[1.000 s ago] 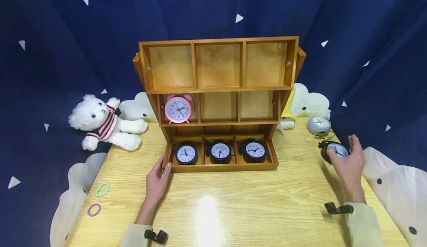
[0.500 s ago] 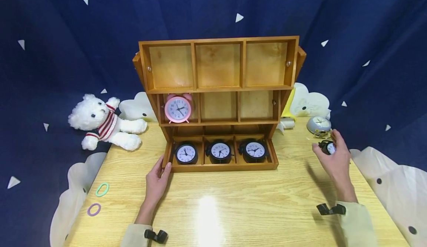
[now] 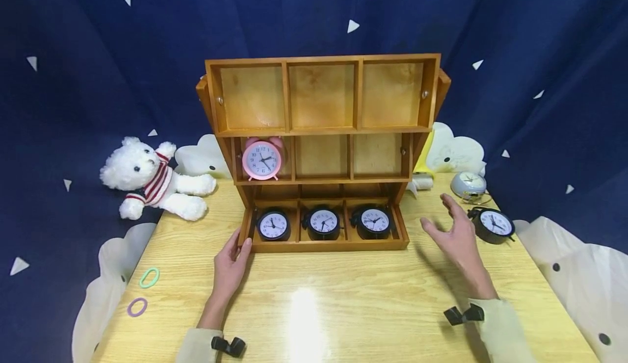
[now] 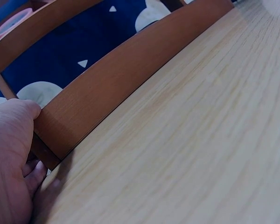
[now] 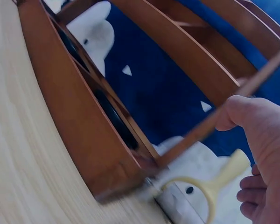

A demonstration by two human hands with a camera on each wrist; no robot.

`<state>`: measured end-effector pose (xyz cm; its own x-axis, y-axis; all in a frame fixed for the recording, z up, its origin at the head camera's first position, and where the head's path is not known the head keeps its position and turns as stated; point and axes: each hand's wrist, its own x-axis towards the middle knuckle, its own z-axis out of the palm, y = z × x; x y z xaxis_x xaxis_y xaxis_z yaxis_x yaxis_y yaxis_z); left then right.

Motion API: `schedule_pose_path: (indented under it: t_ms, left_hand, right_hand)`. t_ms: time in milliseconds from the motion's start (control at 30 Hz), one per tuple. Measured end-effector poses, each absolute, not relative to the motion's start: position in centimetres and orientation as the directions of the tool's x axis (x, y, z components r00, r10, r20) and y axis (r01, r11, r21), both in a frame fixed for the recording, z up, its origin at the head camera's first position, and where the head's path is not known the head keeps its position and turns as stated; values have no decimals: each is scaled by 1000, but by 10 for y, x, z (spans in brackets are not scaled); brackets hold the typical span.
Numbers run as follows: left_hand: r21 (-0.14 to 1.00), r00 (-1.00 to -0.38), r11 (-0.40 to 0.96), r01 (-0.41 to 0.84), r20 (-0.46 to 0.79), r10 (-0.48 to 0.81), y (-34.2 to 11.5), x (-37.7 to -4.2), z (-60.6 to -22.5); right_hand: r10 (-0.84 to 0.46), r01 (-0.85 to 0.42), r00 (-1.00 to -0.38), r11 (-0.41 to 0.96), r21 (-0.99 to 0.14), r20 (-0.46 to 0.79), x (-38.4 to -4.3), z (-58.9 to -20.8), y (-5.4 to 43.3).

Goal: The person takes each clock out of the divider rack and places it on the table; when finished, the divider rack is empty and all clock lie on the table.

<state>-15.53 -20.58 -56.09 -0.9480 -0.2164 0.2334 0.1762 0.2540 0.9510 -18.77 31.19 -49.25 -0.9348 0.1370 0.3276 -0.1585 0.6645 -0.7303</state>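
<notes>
head: left hand (image 3: 230,267) grips lower left corner of brown three-tier wooden organiser (image 3: 324,247) on pale wood-grain worktop (image 3: 353,308); right hand (image 3: 458,243) spread, empty | left wrist: organiser probably stiff, heavyish, best held by its ends | right wrist: nothing held

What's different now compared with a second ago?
The right hand, which was on the black clock at the far right, has let go of it and moved left toward the shelf, fingers open and holding nothing. The left hand still grips the shelf's lower left corner; the pink clock and bear stayed put.
</notes>
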Motion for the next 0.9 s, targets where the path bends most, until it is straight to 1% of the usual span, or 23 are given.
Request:
schedule_pose_path:
  t_ms: [167, 200, 300, 433, 467, 567, 733, 900]
  left_hand:
    - [949, -952, 263, 177, 233, -200, -202, -149, -542]
    - [951, -953, 258, 172, 227, -202, -202, -150, -542]
    - [953, -950, 246, 178, 232, -211, -205, -155, -557]
    - [953, -947, 233, 193, 243, -209, -206, -156, -560]
    - [954, -949, 233, 188, 237, -208, -205, -154, -555]
    - [957, -953, 229, 179, 227, -202, -203, -150, -543]
    - [959, -952, 224, 173, 221, -211, -202, -149, -543]
    - [955, -946, 233, 182, 235, -222, -202, -149, -545]
  right_hand:
    - [32, -224, -946, 659, -718, 324, -191, -498, 292]
    - [22, -233, -944, 657, -717, 328, -192, -500, 288]
    - [1, -253, -945, 637, -728, 328, -193, -502, 278]
    - [-33, -260, -951, 622, -739, 306, -194, -502, 266]
    - [-43, -258, -954, 623, -739, 296, -195, -502, 263]
    - [-73, -247, -962, 640, -728, 263, -198, -504, 258]
    - [-131, -242, -969, 674, -698, 210, -204, -507, 252]
    - [-185, -272, -962, 706, -654, 200, -210, -513, 246]
